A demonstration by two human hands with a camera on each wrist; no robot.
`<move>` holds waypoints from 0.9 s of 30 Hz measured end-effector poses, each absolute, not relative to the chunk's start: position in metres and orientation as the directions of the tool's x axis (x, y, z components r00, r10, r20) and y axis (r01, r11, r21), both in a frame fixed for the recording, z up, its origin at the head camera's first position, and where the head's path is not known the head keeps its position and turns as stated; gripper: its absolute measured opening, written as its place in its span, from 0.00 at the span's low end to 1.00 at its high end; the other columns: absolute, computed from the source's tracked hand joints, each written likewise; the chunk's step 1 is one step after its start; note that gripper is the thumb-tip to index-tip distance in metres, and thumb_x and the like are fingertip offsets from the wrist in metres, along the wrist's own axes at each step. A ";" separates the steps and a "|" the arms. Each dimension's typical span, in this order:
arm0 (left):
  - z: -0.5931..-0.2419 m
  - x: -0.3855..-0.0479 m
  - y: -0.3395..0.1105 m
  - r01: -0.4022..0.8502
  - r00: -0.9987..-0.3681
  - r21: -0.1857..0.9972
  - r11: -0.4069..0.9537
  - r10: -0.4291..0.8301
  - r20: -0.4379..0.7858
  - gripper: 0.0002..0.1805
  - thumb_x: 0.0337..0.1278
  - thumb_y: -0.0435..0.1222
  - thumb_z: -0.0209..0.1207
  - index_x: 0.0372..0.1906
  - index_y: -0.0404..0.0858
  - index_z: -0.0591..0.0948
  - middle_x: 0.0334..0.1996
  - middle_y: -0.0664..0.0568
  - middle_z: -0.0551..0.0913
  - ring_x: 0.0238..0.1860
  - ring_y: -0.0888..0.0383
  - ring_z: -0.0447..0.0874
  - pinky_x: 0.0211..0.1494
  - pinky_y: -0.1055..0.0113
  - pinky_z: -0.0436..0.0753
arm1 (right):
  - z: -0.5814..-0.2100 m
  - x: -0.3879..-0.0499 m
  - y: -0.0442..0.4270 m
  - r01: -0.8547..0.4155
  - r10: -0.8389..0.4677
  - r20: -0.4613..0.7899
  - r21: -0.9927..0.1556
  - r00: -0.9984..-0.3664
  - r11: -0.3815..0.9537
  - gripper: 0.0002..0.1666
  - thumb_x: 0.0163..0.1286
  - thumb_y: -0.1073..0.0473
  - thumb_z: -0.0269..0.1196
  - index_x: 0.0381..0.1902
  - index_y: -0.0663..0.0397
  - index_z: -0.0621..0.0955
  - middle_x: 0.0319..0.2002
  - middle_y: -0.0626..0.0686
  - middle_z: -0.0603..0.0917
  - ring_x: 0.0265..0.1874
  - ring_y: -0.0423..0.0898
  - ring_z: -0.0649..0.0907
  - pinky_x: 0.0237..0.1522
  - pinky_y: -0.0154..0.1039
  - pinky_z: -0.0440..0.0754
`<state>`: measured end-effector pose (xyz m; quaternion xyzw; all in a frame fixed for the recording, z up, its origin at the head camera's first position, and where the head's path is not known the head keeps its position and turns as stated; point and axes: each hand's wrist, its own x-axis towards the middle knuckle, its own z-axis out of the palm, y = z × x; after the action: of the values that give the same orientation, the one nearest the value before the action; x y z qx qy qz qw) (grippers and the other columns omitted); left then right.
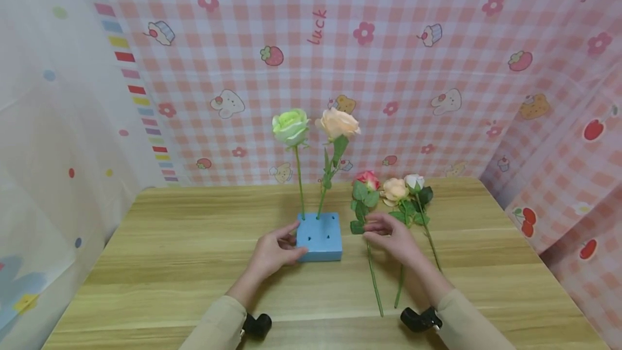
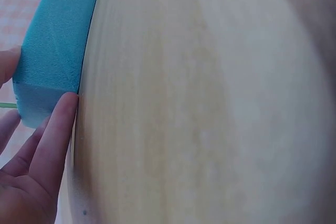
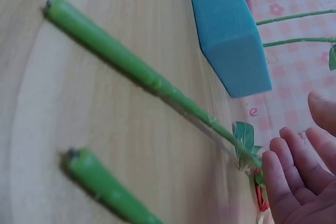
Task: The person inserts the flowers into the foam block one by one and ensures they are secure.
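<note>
A blue foam block (image 1: pixel 318 255) with small holes in its top stands on the table. A pale green rose (image 1: pixel 290 127) and a peach rose (image 1: pixel 337 123) rise upright from its back holes. My left hand (image 1: pixel 272 253) holds the block's left side, thumb at the front corner and fingers along the side. To the right of the block, my right hand (image 1: pixel 394 239) hovers by the stem of a red-pink rose (image 1: pixel 369 180) lying flat. In the right wrist view its fingers (image 3: pixel 296 163) are extended and hold nothing; the stem (image 3: pixel 131 69) passes close by.
Another peach rose (image 1: pixel 394 190) and a white rose (image 1: pixel 414 181) lie on the wooden table (image 1: pixel 194 231) right of the red-pink one, partly behind my right hand and forearm. A pink checked cloth (image 1: pixel 291 80) hangs behind the table's back edge.
</note>
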<state>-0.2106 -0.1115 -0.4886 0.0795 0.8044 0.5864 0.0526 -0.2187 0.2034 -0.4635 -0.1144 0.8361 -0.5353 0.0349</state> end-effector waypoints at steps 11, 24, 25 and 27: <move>-0.488 -0.210 -0.111 0.062 -0.983 0.949 0.309 0.186 0.004 0.36 0.48 0.36 0.75 0.66 0.41 0.77 0.42 0.45 0.83 0.41 0.51 0.83 0.34 0.64 0.88 | -0.470 -0.216 0.216 -0.131 -0.249 0.029 -0.906 -0.968 0.403 0.30 0.69 0.62 0.66 0.64 0.70 0.72 0.53 0.66 0.82 0.52 0.59 0.81 0.52 0.40 0.81; -0.489 -0.211 -0.112 0.061 -0.983 0.948 0.312 0.185 0.002 0.37 0.48 0.36 0.75 0.66 0.41 0.77 0.42 0.44 0.83 0.41 0.51 0.83 0.34 0.64 0.88 | -0.476 -0.209 0.220 -0.009 -0.263 -0.085 -0.942 -0.961 0.336 0.36 0.68 0.65 0.66 0.68 0.74 0.65 0.54 0.70 0.79 0.51 0.59 0.80 0.46 0.40 0.85; -0.489 -0.211 -0.112 0.062 -0.983 0.948 0.313 0.186 0.003 0.37 0.48 0.36 0.75 0.66 0.41 0.77 0.42 0.44 0.83 0.41 0.51 0.84 0.34 0.64 0.88 | -0.477 -0.208 0.219 -0.004 -0.261 -0.090 -0.941 -0.961 0.338 0.36 0.68 0.65 0.66 0.68 0.74 0.65 0.54 0.70 0.79 0.51 0.58 0.80 0.45 0.40 0.85; -0.490 -0.212 -0.112 0.065 -0.983 0.947 0.315 0.186 0.005 0.37 0.48 0.36 0.75 0.66 0.41 0.77 0.42 0.44 0.83 0.41 0.51 0.84 0.34 0.64 0.88 | -0.477 -0.207 0.218 0.002 -0.256 -0.094 -0.941 -0.962 0.337 0.36 0.68 0.65 0.66 0.68 0.74 0.65 0.54 0.70 0.79 0.50 0.58 0.80 0.45 0.39 0.84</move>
<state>-0.2118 -0.1119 -0.4898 0.0774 0.8093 0.5799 0.0524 -0.2069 0.2184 -0.4772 -0.0785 0.8097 -0.5704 0.1133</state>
